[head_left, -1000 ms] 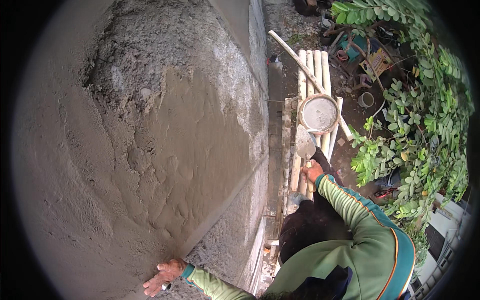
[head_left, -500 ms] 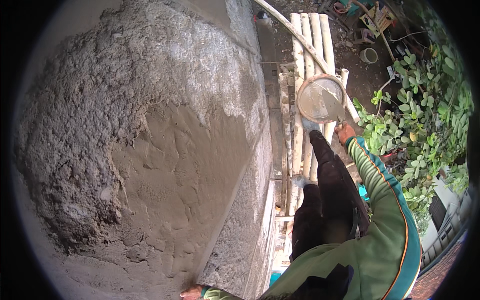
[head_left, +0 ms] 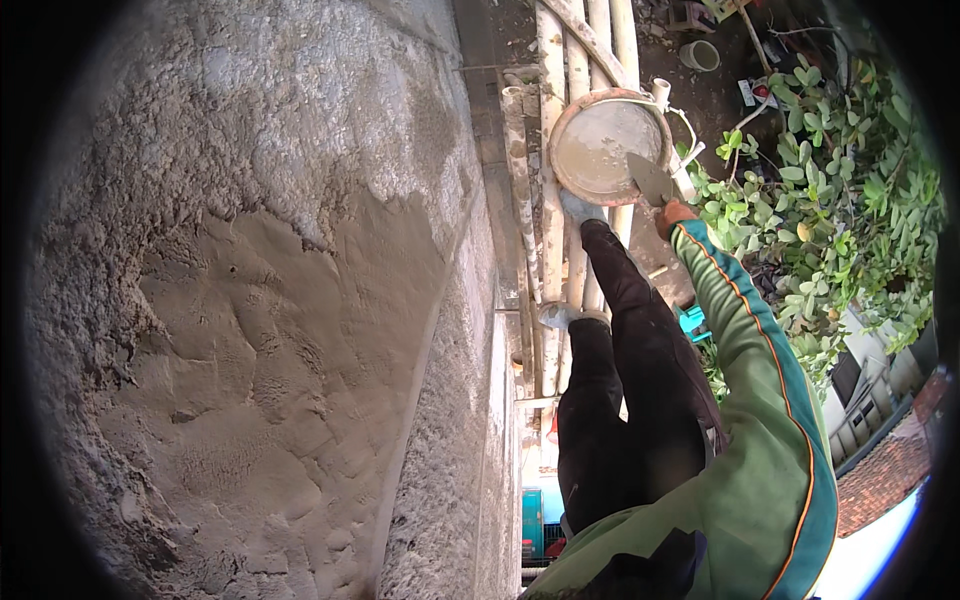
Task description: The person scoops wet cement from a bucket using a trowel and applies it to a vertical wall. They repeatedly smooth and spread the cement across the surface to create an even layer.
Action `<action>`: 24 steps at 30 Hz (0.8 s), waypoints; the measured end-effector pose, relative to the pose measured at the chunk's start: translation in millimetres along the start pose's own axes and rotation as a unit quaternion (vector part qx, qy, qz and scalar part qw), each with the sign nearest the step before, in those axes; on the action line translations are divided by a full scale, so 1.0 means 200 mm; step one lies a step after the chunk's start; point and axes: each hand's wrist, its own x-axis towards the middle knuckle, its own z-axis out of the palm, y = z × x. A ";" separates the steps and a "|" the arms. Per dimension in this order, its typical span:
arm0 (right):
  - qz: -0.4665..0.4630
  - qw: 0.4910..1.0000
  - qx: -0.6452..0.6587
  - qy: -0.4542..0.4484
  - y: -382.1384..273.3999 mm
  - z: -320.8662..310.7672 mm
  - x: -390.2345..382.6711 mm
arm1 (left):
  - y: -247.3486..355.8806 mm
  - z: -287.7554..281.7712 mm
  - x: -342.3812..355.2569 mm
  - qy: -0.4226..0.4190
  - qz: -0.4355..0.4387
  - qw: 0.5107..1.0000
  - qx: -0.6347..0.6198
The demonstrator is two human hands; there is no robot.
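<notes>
My right hand [head_left: 675, 214] grips a trowel [head_left: 650, 178], its grey blade over the right side of a round pan [head_left: 556, 146] that holds wet grey mortar [head_left: 597, 142]. The pan rests on several pale bamboo poles [head_left: 551, 251] forming a platform, where both my feet stand. To my left, a wall carries a patch of fresh, uneven mortar [head_left: 265, 370] beside rougher old render [head_left: 300, 90]. My left hand is out of view.
A narrow ledge [head_left: 492, 160] runs between the wall and the poles. Right of the platform are leafy branches [head_left: 830, 200], a pale bucket [head_left: 699, 54] and scattered debris below. A tiled roof [head_left: 885, 470] shows at the lower right.
My right hand and the trowel have moved forward, away from my body, to the pan. My left hand has left the view. The view has shifted, showing more of my legs.
</notes>
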 end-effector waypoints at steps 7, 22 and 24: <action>-0.029 0.938 0.318 -0.137 -0.45 0.18 0.32 | 0.03 0.06 -0.11 -0.045 -0.004 0.998 0.033; 0.004 0.684 0.724 -0.091 -0.62 0.32 0.13 | 0.01 0.05 -0.07 -0.042 0.014 0.997 0.065; -0.002 0.673 0.734 -0.091 -0.56 0.38 0.05 | 0.00 0.06 -0.07 -0.040 0.012 0.997 0.061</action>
